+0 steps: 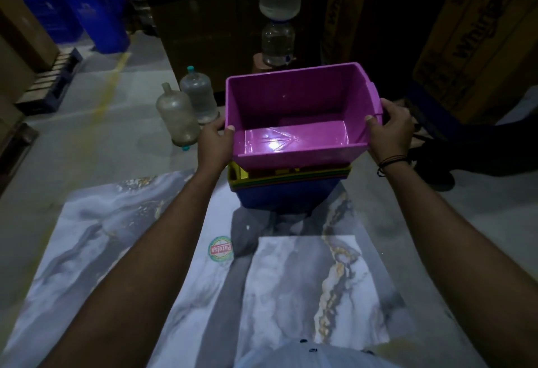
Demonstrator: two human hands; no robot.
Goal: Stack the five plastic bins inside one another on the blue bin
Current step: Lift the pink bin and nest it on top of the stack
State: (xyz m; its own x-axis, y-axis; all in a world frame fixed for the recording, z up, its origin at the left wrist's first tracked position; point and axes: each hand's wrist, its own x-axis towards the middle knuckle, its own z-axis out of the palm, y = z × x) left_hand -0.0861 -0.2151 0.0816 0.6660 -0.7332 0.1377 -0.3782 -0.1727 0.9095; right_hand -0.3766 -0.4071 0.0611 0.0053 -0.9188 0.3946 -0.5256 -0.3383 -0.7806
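Note:
A purple bin is held with its empty inside facing me, just above a nested stack. My left hand grips its left wall and my right hand grips its right wall, thumbs over the rim. Below it sits the blue bin on a marble-patterned table. Inside the blue bin I see the rims of a yellow bin and further coloured bins, green and reddish, stacked closely. The purple bin hides most of the stack's inside.
Two cloudy water jugs stand on the floor left of the bins. A water dispenser bottle is behind. Blue crates stand far left, and tall cardboard boxes at right. A round sticker lies on the table.

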